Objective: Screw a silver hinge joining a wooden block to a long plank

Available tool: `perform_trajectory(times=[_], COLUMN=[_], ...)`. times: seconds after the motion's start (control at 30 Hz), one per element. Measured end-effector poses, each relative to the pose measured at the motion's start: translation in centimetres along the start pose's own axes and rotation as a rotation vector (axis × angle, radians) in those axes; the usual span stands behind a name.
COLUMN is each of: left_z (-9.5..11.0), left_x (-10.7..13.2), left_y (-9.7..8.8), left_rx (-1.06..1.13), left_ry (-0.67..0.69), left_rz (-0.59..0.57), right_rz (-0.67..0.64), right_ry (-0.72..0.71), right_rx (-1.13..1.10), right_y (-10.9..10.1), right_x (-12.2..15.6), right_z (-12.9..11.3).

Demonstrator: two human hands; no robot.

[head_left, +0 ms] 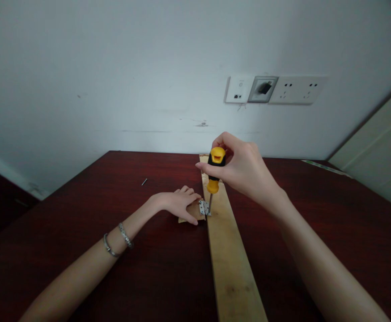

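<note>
My right hand grips a yellow and black screwdriver by its handle, thumb on the near side. The shaft points down, and its tip meets a small metal hinge at the edge of a long wooden board. One hinge leaf lies on this board, the other on a small wooden piece to its left. With fingers spread, my left hand lies flat on that small piece. Whether a screw sits under the screwdriver tip is too small to tell.
A loose screw lies on the dark red table, left of the boards. Behind the table rises a white wall with sockets and a switch panel. A thin patterned strip lies at the table's back right edge.
</note>
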State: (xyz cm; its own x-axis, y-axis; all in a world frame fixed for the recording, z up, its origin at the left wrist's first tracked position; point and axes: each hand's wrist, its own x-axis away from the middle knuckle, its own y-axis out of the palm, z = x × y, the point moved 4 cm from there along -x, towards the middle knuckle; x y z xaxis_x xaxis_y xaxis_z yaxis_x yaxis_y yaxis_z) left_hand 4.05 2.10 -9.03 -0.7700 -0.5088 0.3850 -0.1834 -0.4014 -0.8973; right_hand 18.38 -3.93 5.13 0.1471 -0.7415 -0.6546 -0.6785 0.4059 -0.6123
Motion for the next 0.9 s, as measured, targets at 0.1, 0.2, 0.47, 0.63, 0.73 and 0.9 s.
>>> perform_trajectory(times=[0.1, 0.2, 0.47, 0.63, 0.73, 0.9], left_z=[0.09, 0.17, -0.04, -0.2, -0.1, -0.08], left_x=[0.07, 0.16, 0.01, -0.12, -0.07, -0.06], left_y=[-0.1, -0.22, -0.01, 0.1, -0.01, -0.07], left_rx=[0.01, 0.018, -0.003, -0.008, -0.005, -0.001], left_ry=[0.005, 0.004, 0.015, 0.008, 0.008, 0.015], left_rz=[-0.008, -0.014, -0.013, -0.014, -0.011, -0.003], right_rz=[0.0, -0.003, -0.089, -0.262, -0.246, -0.233], right_ry=[-0.006, 0.013, -0.03, -0.08, -0.094, -0.123], right_rx=[0.078, 0.148, 0.136, 0.141, 0.225, 0.179], right_y=[0.0, -0.07, -0.88, -0.89, -0.78, -0.76], right_x=[0.0, 0.01, 0.19, 0.29, 0.2, 0.18], right_z=[-0.14, -0.21, -0.37, -0.36, -0.27, -0.28])
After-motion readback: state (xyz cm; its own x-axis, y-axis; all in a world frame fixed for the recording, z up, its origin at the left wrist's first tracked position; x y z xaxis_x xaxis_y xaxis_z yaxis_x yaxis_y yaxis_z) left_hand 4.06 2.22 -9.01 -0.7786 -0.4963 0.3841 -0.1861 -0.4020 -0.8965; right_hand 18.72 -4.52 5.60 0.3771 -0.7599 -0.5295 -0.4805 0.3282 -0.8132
